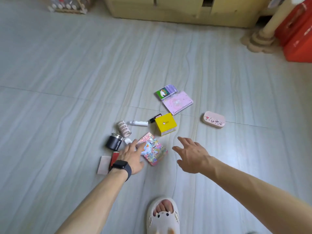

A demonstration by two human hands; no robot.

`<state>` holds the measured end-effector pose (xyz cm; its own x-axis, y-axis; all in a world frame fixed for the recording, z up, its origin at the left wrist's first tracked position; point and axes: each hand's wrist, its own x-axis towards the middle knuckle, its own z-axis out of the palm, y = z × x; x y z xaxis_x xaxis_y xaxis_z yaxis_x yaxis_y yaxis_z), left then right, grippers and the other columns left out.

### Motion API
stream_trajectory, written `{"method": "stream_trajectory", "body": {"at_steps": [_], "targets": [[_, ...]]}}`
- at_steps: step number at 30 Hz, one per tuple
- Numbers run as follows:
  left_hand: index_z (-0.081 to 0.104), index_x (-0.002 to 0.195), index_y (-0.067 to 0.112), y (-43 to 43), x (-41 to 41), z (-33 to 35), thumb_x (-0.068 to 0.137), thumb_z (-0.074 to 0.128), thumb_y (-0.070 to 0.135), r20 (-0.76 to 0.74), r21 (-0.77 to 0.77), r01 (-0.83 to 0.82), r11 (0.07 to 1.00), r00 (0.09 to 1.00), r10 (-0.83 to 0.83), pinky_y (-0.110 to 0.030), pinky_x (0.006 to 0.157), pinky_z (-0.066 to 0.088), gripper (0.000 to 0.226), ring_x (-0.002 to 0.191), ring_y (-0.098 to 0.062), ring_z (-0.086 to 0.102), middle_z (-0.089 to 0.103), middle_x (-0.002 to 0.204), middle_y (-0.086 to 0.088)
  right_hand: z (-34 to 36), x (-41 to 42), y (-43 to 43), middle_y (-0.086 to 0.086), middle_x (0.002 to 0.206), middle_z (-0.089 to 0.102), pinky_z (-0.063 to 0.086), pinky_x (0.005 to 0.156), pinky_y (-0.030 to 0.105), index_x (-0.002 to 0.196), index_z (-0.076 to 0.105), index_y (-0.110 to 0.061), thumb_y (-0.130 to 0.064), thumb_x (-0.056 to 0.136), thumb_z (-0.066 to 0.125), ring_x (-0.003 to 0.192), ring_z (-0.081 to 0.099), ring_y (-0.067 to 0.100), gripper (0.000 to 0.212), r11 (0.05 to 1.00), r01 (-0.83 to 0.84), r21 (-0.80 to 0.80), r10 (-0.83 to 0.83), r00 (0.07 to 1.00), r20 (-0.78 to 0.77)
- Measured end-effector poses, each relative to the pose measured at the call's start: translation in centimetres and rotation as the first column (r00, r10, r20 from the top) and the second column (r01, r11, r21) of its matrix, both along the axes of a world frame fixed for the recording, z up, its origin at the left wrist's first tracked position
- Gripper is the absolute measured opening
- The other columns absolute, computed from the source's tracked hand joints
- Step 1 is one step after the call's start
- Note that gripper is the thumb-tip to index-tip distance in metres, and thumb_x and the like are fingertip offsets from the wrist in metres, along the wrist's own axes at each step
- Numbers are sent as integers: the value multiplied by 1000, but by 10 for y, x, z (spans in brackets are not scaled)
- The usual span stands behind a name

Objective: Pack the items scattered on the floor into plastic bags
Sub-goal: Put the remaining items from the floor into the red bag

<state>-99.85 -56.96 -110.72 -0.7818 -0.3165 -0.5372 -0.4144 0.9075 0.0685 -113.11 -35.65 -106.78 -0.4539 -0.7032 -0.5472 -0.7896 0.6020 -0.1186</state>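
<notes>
- Left hand (133, 155), a black smartwatch (121, 166) on its wrist – fingers straight and spread, reaching over the left edge of a glittery, many-coloured flat box (156, 152) on the grey tiled floor (67, 81). It grips nothing, and I cannot tell whether the fingertips touch the box.
- Right hand (190, 155) – fingers apart and relaxed, holding nothing, above bare floor just right of the glittery box.
- Between and beyond the hands stands a yellow cardboard cube box (165, 124), with a small black item (155, 117) at its far left corner.
- Left of it lie a white tube (137, 123), a roll of patterned pale tape (124, 128) and a black metal-rimmed cup (114, 141) on its side.
- Partly under the left wrist are a red object (114, 157) and a pale pink flat packet (103, 165).
- Farther off lies a pink spiral notebook (178, 103), touching a green-and-purple small carton (166, 91).
- A pink oval case (214, 119) sits well apart to the right.
- A foot in a white slipper (163, 217) stands at the near edge.
</notes>
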Motion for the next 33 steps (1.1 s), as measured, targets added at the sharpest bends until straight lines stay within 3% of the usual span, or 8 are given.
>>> {"method": "stream_trajectory", "body": {"at_steps": [8, 13, 17, 21, 23, 26, 30, 33], "targets": [[30, 147, 28, 8, -38, -51, 92, 55, 21, -42, -74, 52, 996, 998, -55, -42, 100, 39, 60, 128, -34, 40, 32, 147, -11, -72, -67, -82, 9, 165, -13, 6, 121, 52, 157, -5, -34, -39, 89, 53, 153, -6, 29, 90, 990, -33, -133, 0, 971, -241], [41, 139, 26, 15, -34, -48, 89, 57, 18, -28, -115, 118, 986, 992, -122, -40, 90, 44, 52, 119, -34, 42, 44, 135, -7, -90, -59, -68, 17, 149, 29, 22, 114, 50, 158, 0, -29, -56, 93, 30, 134, 33, 36, 77, 994, 24, -103, -52, 959, -279], [41, 138, 25, 16, -34, -31, 89, 62, 30, 58, -42, 118, 992, 992, -115, -40, 95, 44, 53, 122, -34, 40, 45, 135, -9, -66, -30, -29, 17, 137, 37, 44, 90, 43, 158, 1, -26, -49, 91, 55, 115, 49, 37, 88, 960, 278, -28, -279, 959, -50], [43, 136, 26, 39, -51, 10, 89, 58, 42, 50, 45, 128, 991, 990, -131, -41, 102, 40, 51, 127, -34, 39, 47, 135, -8, -20, -46, 20, 16, 116, 61, 48, 70, 34, 134, 48, -15, -51, 82, 69, 81, 63, 31, 68, 838, 359, 410, -498, 810, 308], [43, 137, 27, 62, -61, 40, 91, 54, 47, 16, 91, 155, 984, 988, -157, -39, 101, 39, 52, 127, -33, 41, 49, 134, -8, 11, -46, 58, 14, 110, 67, 51, 63, 31, 122, 57, -15, -53, 81, 68, 66, 61, 26, 57, 805, 340, 486, -534, 770, 347], [46, 135, 32, 106, -74, 92, 84, 57, 54, -88, 145, 225, 963, 973, -214, -38, 97, 44, 56, 119, -30, 51, 54, 129, -5, 65, -27, 133, 8, 110, 65, 54, 69, 32, 124, 52, -22, -53, 87, 60, 73, 64, 23, 49, 806, 429, 407, -559, 777, 288], [51, 130, 35, 188, -93, 161, 75, 60, 60, -228, 190, 411, 892, 902, -367, -37, 93, 48, 61, 116, -24, 56, 60, 125, 4, 121, 25, 253, -2, 99, 66, 53, 73, 30, 126, 56, -31, -53, 89, 63, 73, 64, 17, 44, 575, 791, 212, -746, 400, 532], [51, 129, 38, 256, -106, 212, 72, 55, 64, -350, 147, 544, 826, 810, -471, -40, 94, 46, 62, 117, -23, 55, 59, 123, 6, 139, 77, 342, -2, 85, 63, 44, 64, 28, 123, 61, -40, -45, 91, 67, 71, 57, 18, 33, 252, 968, 3, -709, 182, 681]]}}
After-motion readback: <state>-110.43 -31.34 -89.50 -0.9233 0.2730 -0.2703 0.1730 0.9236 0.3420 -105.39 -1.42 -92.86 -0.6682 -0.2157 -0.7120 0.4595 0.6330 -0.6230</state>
